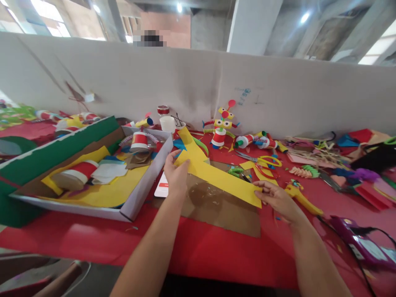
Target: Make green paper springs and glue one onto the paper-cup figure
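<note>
A long piece of yellow paper (221, 177) is stretched between my two hands, above a brown cardboard sheet (222, 206). My left hand (177, 171) pinches its left end, where another yellow strip (190, 144) angles up and away. The right end is between the thumb and fingers of my right hand (274, 197). Part of a white phone (161, 186) shows beside my left wrist. Yellow-handled scissors (269, 161) lie beyond the paper, close to a green coiled strip (235, 170).
An open box (130, 202) with paper and a cup stands at the left. Cup figures (219, 138) line the back by the white partition (123, 82). At the right lie a yellow glue gun (306, 202), a purple device (360, 241) with cables, and paper scraps.
</note>
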A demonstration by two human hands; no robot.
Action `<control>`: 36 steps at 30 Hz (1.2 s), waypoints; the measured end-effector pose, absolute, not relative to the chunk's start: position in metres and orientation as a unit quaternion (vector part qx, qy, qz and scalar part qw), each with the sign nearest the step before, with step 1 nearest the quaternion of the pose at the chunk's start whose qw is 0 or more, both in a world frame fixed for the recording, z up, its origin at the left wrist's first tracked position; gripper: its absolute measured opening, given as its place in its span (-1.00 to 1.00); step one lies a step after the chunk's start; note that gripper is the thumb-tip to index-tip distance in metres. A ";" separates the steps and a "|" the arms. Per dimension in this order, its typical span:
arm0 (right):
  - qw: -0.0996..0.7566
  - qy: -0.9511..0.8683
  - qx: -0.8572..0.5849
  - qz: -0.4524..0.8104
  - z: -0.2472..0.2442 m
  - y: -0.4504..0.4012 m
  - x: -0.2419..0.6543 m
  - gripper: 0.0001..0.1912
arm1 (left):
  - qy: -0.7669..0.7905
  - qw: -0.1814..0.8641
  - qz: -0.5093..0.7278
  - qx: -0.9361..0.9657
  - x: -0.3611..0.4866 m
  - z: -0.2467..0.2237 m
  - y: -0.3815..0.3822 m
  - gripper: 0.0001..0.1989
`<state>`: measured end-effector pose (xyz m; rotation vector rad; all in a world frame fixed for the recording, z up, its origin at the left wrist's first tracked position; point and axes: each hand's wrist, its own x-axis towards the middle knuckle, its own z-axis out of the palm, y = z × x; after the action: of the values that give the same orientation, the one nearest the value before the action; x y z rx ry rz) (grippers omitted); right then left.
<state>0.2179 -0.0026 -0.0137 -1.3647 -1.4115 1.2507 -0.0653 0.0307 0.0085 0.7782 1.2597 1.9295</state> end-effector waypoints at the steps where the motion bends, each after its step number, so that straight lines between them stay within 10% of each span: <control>1: 0.403 -0.559 -0.537 0.486 -0.015 -0.004 0.219 -0.58 | 0.494 0.331 0.738 0.320 -0.066 0.008 0.028 -0.60; 16: 0.357 -0.632 -0.572 0.383 -0.040 -0.002 0.214 -0.76 | 0.664 0.030 0.493 0.561 -0.087 -0.033 -0.047 -0.67; 36: 0.296 -0.770 -0.515 0.233 -0.047 -0.032 0.232 -0.88 | 0.685 0.007 0.336 0.646 -0.082 -0.038 -0.057 -0.60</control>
<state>0.2317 -0.0317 -0.0473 -1.3688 -2.0491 0.6193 -0.0822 -0.0567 -0.0385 2.0212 2.1423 1.0511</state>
